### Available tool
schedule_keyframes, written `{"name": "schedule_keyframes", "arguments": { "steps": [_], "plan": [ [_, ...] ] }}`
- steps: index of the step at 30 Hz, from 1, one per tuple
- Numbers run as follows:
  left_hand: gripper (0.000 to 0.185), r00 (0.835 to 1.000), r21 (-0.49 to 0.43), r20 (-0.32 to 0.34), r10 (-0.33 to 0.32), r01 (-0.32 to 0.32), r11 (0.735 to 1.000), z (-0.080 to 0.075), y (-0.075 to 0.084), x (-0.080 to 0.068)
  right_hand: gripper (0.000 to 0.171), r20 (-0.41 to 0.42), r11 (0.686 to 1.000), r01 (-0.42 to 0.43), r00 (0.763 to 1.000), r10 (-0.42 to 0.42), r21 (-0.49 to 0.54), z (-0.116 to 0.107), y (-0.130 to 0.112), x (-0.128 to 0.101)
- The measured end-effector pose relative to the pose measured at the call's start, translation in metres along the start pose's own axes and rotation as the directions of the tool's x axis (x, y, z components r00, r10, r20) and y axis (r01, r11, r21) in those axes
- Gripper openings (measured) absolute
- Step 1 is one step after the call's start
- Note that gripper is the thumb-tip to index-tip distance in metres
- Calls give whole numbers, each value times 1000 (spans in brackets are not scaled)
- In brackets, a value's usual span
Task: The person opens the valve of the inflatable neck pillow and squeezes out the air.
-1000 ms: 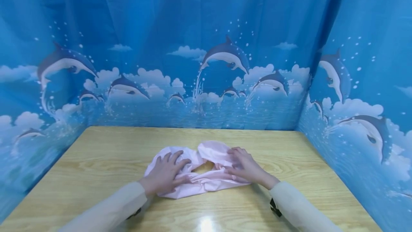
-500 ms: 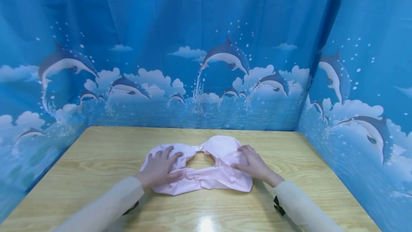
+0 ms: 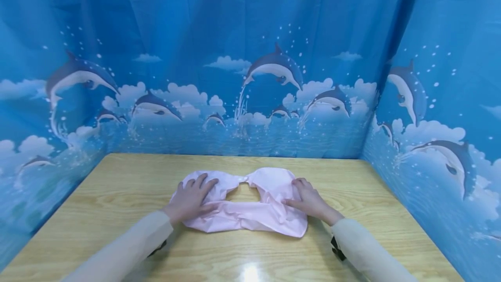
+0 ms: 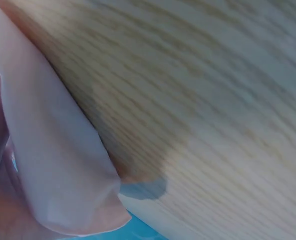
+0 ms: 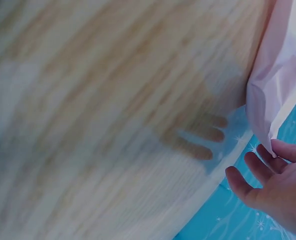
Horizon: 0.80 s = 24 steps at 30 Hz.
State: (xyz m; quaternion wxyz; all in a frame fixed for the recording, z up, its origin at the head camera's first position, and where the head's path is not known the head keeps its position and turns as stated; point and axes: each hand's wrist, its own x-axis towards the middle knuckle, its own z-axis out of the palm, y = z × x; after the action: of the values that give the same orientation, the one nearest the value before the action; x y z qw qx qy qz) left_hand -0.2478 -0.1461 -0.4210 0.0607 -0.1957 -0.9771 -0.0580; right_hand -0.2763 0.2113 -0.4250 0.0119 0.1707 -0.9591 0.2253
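Head view shows a pale pink cloth (image 3: 250, 212) lying near the middle of a wooden table (image 3: 117, 195), its long axis running left to right across the scene, with a small gap of bare wood showing between two rounded far lobes; the fabric is thin, creased and bunched along its near edge. The left hand (image 3: 192, 199) rests flat on the left end of the cloth with fingers spread and straight, gripping nothing; the right hand (image 3: 309, 199) lies on the right end, fingers extended and loosely laid over the fabric. Compared with a second ago, the hands have drawn farther apart and the cloth lies wider and flatter, its right lobe spread out. Left wrist view shows a smooth pink fold (image 4: 58, 165) against the wood grain. Dolphin-print blue curtains (image 3: 250, 55) enclose the table on three sides
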Motion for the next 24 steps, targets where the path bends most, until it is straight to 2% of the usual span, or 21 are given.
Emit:
{"name": "schedule_keyframes", "arguments": {
  "steps": [7,11,14,19,24],
  "plan": [
    [67,999,-47,12,33,-32,998,0,0,-3,82,31,1000,-17,999,17,9,0,-3,-2],
    [67,998,-87,16,54,-53,995,-3,0,-8,81,12,999,31,999,-31,8,0,-10,-6],
    [71,998,-110,26,64,-61,992,-6,1,-12,79,7,995,98,995,-98,20,1,-16,-10],
    [80,997,-156,57,56,-47,987,-10,1,-19,81,52,980,191,980,-194,49,5,-22,-16],
    [91,994,-194,91,62,-44,980,-13,0,-27,88,89,971,231,968,-236,59,9,-22,-22]
  ]
}}
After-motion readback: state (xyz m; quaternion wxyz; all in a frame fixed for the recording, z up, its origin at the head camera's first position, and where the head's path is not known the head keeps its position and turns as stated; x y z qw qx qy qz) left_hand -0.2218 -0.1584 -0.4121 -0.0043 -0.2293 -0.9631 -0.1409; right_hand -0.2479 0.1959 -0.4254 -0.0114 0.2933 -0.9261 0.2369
